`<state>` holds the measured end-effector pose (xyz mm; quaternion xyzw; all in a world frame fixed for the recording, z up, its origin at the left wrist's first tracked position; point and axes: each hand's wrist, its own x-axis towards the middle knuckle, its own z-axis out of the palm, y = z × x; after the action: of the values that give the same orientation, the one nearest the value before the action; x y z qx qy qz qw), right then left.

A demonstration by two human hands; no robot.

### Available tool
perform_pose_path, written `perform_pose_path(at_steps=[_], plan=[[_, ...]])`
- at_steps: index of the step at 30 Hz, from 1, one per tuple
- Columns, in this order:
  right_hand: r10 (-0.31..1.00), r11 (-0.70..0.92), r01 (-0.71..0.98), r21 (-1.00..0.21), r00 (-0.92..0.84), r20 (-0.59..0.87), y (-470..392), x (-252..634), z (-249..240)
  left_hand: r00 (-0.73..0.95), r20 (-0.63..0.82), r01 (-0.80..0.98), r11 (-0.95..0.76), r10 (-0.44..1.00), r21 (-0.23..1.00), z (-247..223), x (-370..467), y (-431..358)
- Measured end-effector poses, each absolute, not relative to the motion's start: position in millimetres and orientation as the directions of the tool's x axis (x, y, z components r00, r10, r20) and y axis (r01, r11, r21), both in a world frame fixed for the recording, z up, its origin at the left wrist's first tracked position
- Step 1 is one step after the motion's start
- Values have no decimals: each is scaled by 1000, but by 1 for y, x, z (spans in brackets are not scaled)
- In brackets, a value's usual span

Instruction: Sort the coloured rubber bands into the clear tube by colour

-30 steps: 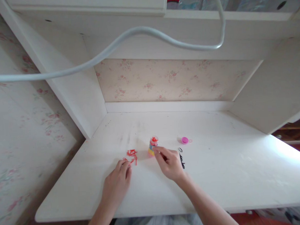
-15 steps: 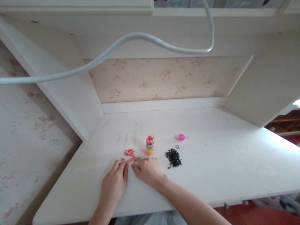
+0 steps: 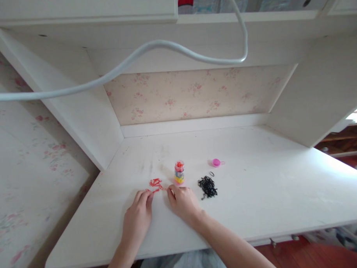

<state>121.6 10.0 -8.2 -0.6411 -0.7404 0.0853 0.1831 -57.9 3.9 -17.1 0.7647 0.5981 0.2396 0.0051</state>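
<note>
Small red bands (image 3: 155,182) lie in a loose heap on the white desk, just beyond my hands. My left hand (image 3: 139,211) is closed, its fingertips pinching red bands at the near side of the heap. My right hand (image 3: 183,202) is closed too, with thumb and forefinger pressed on a thin red band stretching toward the heap. Just behind my right hand stands an open clear jar (image 3: 179,173) with red and yellow contents. To its right is a pile of black bands (image 3: 208,187), with one black band (image 3: 212,174) lying apart.
A pink lid (image 3: 216,162) lies right of the jar, farther back. A white cable (image 3: 163,44) crosses the upper view. The white desk (image 3: 274,185) has side panels and a shelf above; its front edge is near my forearms.
My right hand has moved slightly right, away from my left hand, drawing a red band out from the heap. The whole view has shifted a little.
</note>
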Motion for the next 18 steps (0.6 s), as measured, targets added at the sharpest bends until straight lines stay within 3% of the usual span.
perform_pose_path(at_steps=[8, 12, 18], plan=[[982, 135, 903, -407, -69, 173, 10, 129, -10, 97, 544, 890, -317, 833, 328, 30, -37, 14], [978, 161, 909, -383, -95, 185, 9, 129, -11, 137, 559, 789, -431, 818, 438, 59, -12, 23], [979, 164, 921, -354, -107, 175, 9, 130, -9, 188, 594, 745, -507, 783, 433, 75, 21, 41]])
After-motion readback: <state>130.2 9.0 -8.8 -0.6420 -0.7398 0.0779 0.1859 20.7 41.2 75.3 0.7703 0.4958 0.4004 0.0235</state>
